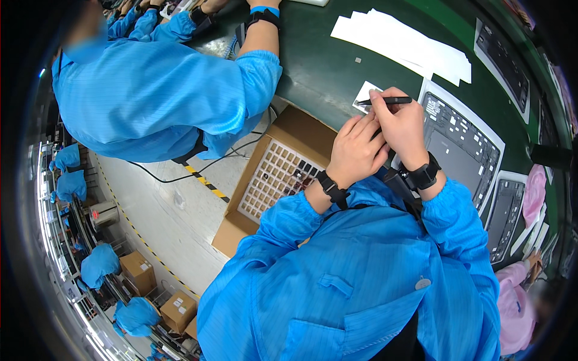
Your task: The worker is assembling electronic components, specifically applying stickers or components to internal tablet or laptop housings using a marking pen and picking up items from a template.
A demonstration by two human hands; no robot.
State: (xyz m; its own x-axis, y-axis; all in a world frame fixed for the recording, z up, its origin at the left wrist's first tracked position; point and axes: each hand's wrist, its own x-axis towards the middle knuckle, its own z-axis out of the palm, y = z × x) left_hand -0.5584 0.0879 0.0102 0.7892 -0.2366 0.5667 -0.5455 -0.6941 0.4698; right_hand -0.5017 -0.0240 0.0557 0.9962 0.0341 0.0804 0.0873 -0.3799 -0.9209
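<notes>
My right hand is closed round a black pen-shaped tool, whose thin tip is at a small white card on the green table. Whether the tip touches the card I cannot tell. Just below the card, my left hand lies palm down with its fingers stretched out, close against the right hand. A dark flat panel with small white pieces on it rests on a white sheet right of my right hand.
White sheets are fanned out at the far side. More dark panels lie to the right. An open cardboard box with a gridded tray stands left of me. A co-worker in blue is close at the left.
</notes>
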